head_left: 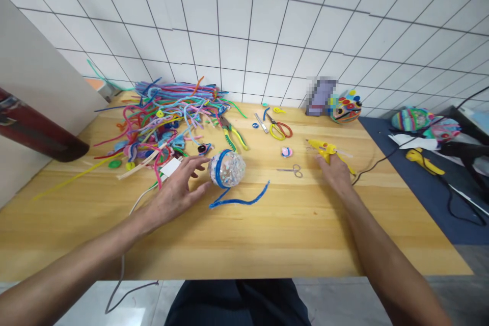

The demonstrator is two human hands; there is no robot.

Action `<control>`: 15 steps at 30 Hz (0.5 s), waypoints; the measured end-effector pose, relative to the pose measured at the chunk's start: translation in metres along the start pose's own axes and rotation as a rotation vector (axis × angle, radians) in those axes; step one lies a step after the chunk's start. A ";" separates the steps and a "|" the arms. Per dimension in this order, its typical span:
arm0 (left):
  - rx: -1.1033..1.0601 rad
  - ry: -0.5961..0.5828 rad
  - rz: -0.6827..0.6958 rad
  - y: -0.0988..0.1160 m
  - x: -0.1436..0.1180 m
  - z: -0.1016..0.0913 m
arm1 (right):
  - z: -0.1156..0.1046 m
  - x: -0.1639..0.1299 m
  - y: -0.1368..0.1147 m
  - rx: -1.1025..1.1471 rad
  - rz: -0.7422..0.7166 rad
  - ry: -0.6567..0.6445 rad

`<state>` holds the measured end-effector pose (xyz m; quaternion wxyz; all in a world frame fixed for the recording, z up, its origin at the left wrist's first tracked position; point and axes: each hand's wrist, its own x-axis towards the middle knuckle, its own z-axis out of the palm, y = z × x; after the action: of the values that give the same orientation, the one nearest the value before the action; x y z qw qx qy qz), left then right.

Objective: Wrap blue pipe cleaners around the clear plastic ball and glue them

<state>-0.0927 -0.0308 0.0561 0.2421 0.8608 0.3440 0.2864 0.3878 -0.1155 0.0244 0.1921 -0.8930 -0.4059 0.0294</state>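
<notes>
Right of centre, your right grip (334,171) around the yellow glue gun (323,146); mid-frame, left grip (179,184) apart beside the glittery ball (234,169).

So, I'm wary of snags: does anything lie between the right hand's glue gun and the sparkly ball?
Yes: between the glue gun and sparkly ball, small scissors and a pinkish piece lie on the table.
</notes>
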 end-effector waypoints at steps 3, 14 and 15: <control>0.003 -0.022 0.052 0.000 -0.003 0.004 | -0.004 0.000 0.003 0.027 0.013 0.008; 0.007 -0.038 0.203 -0.004 0.001 0.023 | -0.003 0.027 0.006 0.084 0.003 0.127; 0.007 -0.041 0.207 -0.005 0.003 0.023 | -0.003 0.028 0.006 0.091 -0.011 0.119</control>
<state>-0.0782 -0.0308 0.0374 0.2152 0.8982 0.2493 0.2912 0.4114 -0.1000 0.0274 0.2564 -0.8814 -0.3967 -0.0063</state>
